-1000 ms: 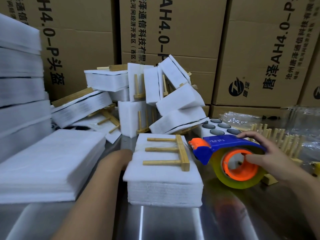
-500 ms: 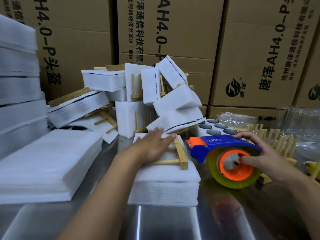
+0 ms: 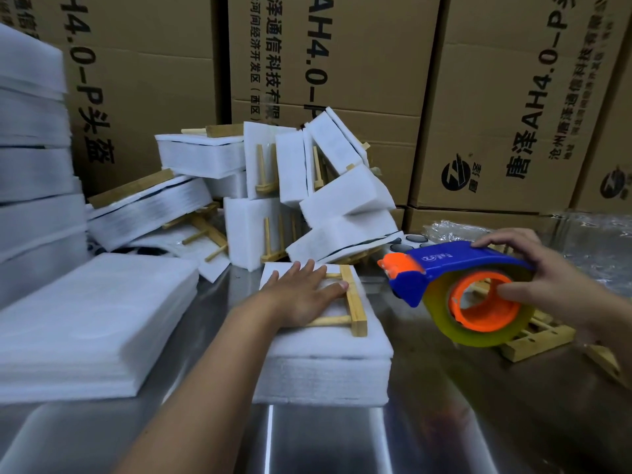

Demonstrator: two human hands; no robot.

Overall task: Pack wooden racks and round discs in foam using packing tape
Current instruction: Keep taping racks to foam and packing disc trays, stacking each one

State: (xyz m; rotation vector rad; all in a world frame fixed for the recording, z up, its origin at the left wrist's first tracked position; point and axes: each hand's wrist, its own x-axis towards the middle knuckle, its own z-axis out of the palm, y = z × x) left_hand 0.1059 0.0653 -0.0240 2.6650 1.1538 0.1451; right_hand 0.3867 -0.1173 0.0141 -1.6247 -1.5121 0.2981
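Cartons: I read "AH4.0-P" and "唐泽", printed sideways in black, on the brown cardboard cartons (image 3: 342, 63) stacked behind the table. Round black logos sit beside the text, and the smaller columns of characters are too fine for me to read.
Dispenser marking: the blue-and-orange plastic tape dispenser (image 3: 444, 265) has a pale emblem on its top that I cannot read.
Discs: only a few dark round discs (image 3: 415, 238) show, set in white foam. The dispenser hides the rest.
Loose racks: some pale wooden racks (image 3: 537, 340) lie behind the dispenser and the right hand, partly covered.
Wrapped pile: the tumbled white foam bundles (image 3: 290, 186) show wood ends poking out, and their contents are otherwise hidden.
Left hand: the left hand (image 3: 304, 295) lies palm down on the pegs of the comb-shaped wooden rack (image 3: 354, 302). Its fingers are straight and slightly spread, and it covers most of the pegs.
Rack: it lies flat on the small stack of white foam sheets (image 3: 325, 364), mid-table on the shiny metal table (image 3: 325, 439).
Right hand: the right hand (image 3: 547, 285) grips the dispenser to the right of the stack. Its fingers curl over the blue top and its thumb is at the orange core of the yellowish tape roll (image 3: 478, 333). The orange nose points toward the rack.
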